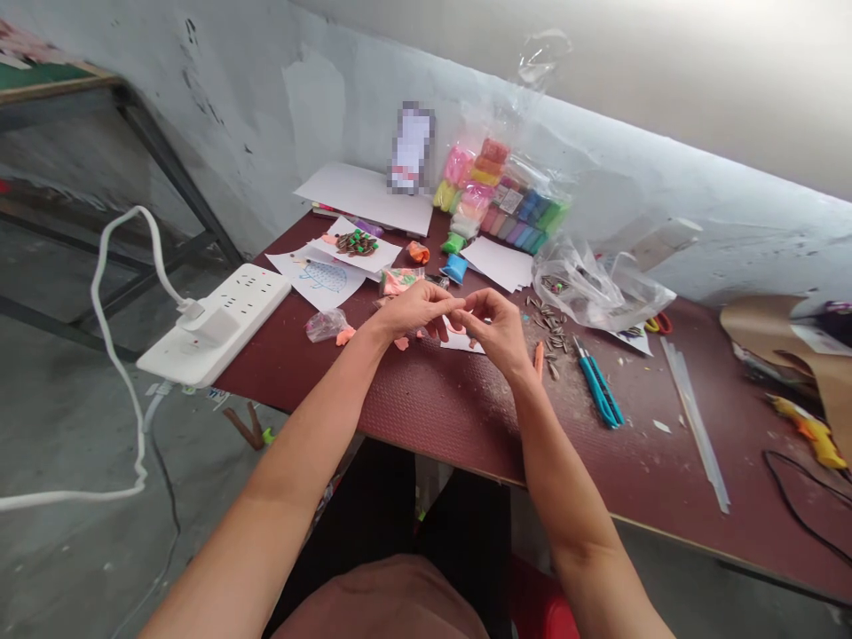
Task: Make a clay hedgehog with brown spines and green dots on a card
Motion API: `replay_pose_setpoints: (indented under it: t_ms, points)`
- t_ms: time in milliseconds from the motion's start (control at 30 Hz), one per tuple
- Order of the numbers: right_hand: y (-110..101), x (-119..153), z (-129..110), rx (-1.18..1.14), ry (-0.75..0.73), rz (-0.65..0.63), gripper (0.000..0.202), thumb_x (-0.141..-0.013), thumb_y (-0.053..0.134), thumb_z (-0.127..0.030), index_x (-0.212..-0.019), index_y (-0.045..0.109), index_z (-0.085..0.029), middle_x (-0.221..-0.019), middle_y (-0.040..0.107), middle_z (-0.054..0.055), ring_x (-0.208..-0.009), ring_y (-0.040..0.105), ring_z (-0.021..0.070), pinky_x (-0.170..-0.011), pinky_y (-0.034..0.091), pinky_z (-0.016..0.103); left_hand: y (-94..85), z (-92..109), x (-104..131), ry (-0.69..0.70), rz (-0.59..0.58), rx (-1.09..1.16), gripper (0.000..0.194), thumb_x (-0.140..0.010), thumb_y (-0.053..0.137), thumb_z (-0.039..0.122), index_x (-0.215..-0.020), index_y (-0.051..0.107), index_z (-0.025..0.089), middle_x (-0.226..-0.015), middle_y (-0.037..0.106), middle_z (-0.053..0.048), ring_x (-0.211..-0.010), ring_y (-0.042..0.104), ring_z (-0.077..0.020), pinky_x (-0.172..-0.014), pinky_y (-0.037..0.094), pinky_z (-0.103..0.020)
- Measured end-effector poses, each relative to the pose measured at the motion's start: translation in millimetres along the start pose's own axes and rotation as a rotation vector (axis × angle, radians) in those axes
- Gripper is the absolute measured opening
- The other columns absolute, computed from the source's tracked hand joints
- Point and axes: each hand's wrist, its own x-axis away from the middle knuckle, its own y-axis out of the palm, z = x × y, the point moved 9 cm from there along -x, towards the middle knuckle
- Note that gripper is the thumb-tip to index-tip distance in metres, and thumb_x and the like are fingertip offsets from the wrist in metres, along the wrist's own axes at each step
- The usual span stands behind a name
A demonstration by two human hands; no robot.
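Observation:
My left hand (pixel 418 309) and my right hand (pixel 493 327) meet above the dark red table (pixel 439 399), fingertips touching. The fingers of both are pressed together, and whatever they hold is too small or hidden to name. Beneath them lies a small white paper (pixel 462 341) with a pinkish mark, partly covered by my hands. Bits of salmon-pink clay (pixel 345 336) lie to the left, beside a clear bag (pixel 325 326). Striped seeds (pixel 551 330) are scattered right of my right hand, near an orange stick (pixel 539 359).
A teal cutter (pixel 600 389) lies at the right, beyond it clear glue sticks (pixel 696 426) and a yellow glue gun (pixel 810 432). Bagged coloured clay (pixel 509 200) leans on the wall. A white power strip (pixel 216 328) sits at the left edge. Drawings (pixel 319 279) lie behind.

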Motion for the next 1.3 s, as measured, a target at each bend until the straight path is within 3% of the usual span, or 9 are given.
replay_pose_setpoints:
  t_ms: [167,433,600,833,1000,1133,1300]
  points:
    - [4.5,-1.6,4.5,0.005,0.025,-0.071,0.048,-0.073,0.086,-0.059,-0.093,0.065,-0.021,-0.083,0.067,0.0,-0.068,0.058,0.0129,-0.053,0.048,0.024,7.6,-3.4,0.9,-0.041,-0.055,0.056,0.055,-0.099,0.064,0.061,-0.087,0.078,0.009,-0.068,0.076,-0.01,-0.06,0.073,-0.0153,-0.055,0.052,-0.021]
    - [-7.9,-1.7,5.8,0.038,0.036,-0.008,0.048,-0.073,0.086,-0.059,-0.097,0.065,-0.022,-0.085,0.062,0.001,-0.072,0.057,0.0149,-0.049,0.048,0.025,2.0,-4.2,-0.1,-0.02,-0.03,0.108,0.064,-0.095,0.063,0.071,-0.095,0.08,0.009,-0.085,0.082,-0.016,-0.071,0.077,-0.0182,-0.063,0.058,-0.025]
    - [-5.2,-1.5,0.1,0.121,-0.022,-0.015,0.044,-0.077,0.083,-0.057,-0.097,0.065,-0.022,-0.09,0.065,0.002,-0.078,0.059,0.0156,-0.056,0.051,0.025,5.1,-8.8,0.2,-0.068,-0.059,0.066,0.061,-0.095,0.065,0.069,-0.089,0.08,0.01,-0.075,0.08,-0.013,-0.069,0.076,-0.0177,-0.063,0.057,-0.023]
    - [-4.0,-1.8,1.5,0.123,-0.016,-0.03,0.047,-0.075,0.084,-0.057,-0.099,0.064,-0.022,-0.093,0.066,0.003,-0.08,0.059,0.0164,-0.054,0.049,0.024,3.3,-7.3,0.1,-0.05,-0.046,0.07,0.058,-0.1,0.062,0.064,-0.094,0.08,0.01,-0.078,0.08,-0.013,-0.067,0.075,-0.0165,-0.063,0.057,-0.023]
    - [-10.0,-1.3,3.7,0.121,0.008,0.037,0.05,-0.073,0.085,-0.061,-0.099,0.063,-0.023,-0.095,0.065,0.004,-0.081,0.059,0.0173,-0.053,0.049,0.025,0.4,-7.5,-0.3,-0.043,-0.017,0.061,0.059,-0.098,0.063,0.066,-0.092,0.08,0.01,-0.076,0.079,-0.012,-0.068,0.075,-0.0165,-0.064,0.057,-0.023]
    - [-5.2,-1.2,2.3,0.167,-0.035,0.003,0.043,-0.077,0.083,-0.054,-0.099,0.062,-0.023,-0.093,0.066,0.002,-0.083,0.059,0.0177,-0.062,0.051,0.028,2.1,-8.8,-0.9,-0.06,-0.03,0.062,0.056,-0.099,0.063,0.063,-0.092,0.08,0.01,-0.077,0.079,-0.012,-0.066,0.075,-0.0169,-0.063,0.057,-0.024]
    - [-14.4,1.2,-11.8,0.266,-0.166,0.116,0.028,-0.082,0.081,-0.043,-0.083,0.062,-0.024,-0.091,0.066,0.002,-0.087,0.059,0.0185,-0.079,0.053,0.034,-0.3,-7.6,-0.2,-0.077,-0.004,0.038,0.05,-0.1,0.065,0.057,-0.085,0.079,0.011,-0.076,0.079,-0.012,-0.068,0.075,-0.0165,-0.062,0.056,-0.022]
